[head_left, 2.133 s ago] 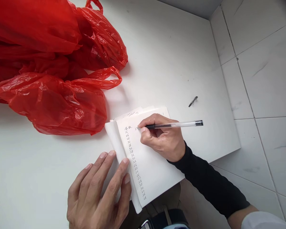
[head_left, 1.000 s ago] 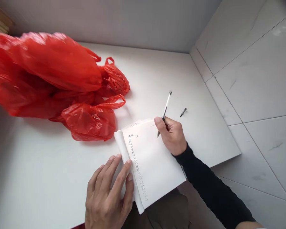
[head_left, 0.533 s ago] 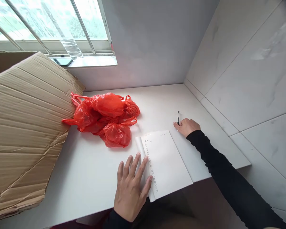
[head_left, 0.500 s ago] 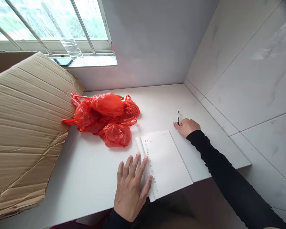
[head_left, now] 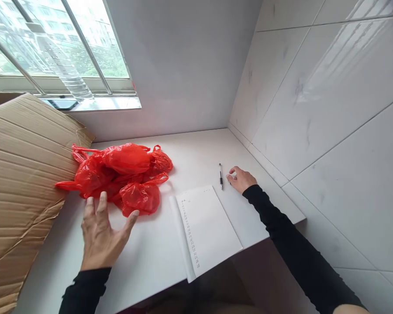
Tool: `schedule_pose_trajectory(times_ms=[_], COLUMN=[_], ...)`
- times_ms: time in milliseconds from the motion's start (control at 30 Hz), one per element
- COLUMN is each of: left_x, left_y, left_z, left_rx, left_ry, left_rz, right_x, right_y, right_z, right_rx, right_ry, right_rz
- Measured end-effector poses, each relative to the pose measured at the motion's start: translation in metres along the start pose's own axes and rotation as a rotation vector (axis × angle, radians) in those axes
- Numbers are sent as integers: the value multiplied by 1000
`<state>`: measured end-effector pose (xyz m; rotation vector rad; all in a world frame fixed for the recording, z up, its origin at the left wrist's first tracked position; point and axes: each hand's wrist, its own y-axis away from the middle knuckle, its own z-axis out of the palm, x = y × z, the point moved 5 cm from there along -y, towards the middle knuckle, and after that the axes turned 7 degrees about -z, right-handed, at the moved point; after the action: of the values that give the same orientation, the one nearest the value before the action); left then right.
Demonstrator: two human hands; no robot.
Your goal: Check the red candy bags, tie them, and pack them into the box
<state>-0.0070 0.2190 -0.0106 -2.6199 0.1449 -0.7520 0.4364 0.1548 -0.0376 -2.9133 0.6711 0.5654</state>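
The left hand (head_left: 101, 244), in a black sleeve (head_left: 87, 290), is spread wide with its grip loose and nothing in it, nearest to a heap of glossy red plastic bags (head_left: 127, 159) on the white flat-topped table (head_left: 144, 257). The right hand (head_left: 243, 180) is low over the table, its fingers loosely curled; whether they hold anything small is hard to tell from here. Free of that hand and just beside it lies a slim clear-barrelled pen (head_left: 220, 176) with a black grip section, its grip end toward the person. Left of the pen, a white paper notebook (head_left: 212, 226) lies open at the table's front edge, a column of small handwritten figures down its left side. The bags sit against a large brown cardboard box (head_left: 19, 183), and a tall clear plastic bottle (head_left: 65, 69) stands on the windowsill behind.
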Motion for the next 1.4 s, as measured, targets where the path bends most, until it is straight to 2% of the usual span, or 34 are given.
schedule_pose_trajectory(times_ms=[67, 133, 200, 300, 400, 567, 633, 733, 867, 967, 1100, 1133, 1200, 1300, 1400], left_x=[-11, -13, -9, -1, 0, 2, 8, 22, 35, 31, 12, 11, 16, 32, 39], left_y=[-10, -17, -19, -16, -10, 12, 26, 46, 66, 79, 96, 99, 101, 94, 86], left_z=[17, 34, 45, 51, 46, 25, 19, 15, 8, 3, 0, 1, 5, 11, 15], left_rx=[-107, -184, -194, -150, -84, 36, 50, -7, -118, -168, -110, -127, -239, -405, -381], left_ry=[-33, -45, -44, -10, 76, 263, 338, 471, 664, 844, 1128, 1207, 1372, 1592, 1739], left_rz=[-52, -57, -40, -22, 7, 29, 14, -7, -81, -225, -578, -664, -786, -851, -870], right_x=[-1, -9, -23, -59, -103, -171, -191, -212, -226, -229, -229, -230, -231, -233, -229], right_y=[3, 8, 13, 24, 39, 67, 73, 74, 67, 67, 83, 89, 103, 121, 131], right_z=[1, 2, 3, 7, 16, 36, 47, 66, 83, 84, 66, 59, 44, 25, 22], right_rx=[-1, -3, -12, -35, -75, -170, -223, -298, -285, -279, -266, -267, -273, -321, -412], right_ry=[-31, -63, -103, -179, -273, -440, -534, -669, -723, -810, -951, -986, -1093, -1228, -1111], right_rz=[-30, -70, -130, -253, -398, -586, -596, -512, -478, -505, -521, -530, -567, -658, -701])
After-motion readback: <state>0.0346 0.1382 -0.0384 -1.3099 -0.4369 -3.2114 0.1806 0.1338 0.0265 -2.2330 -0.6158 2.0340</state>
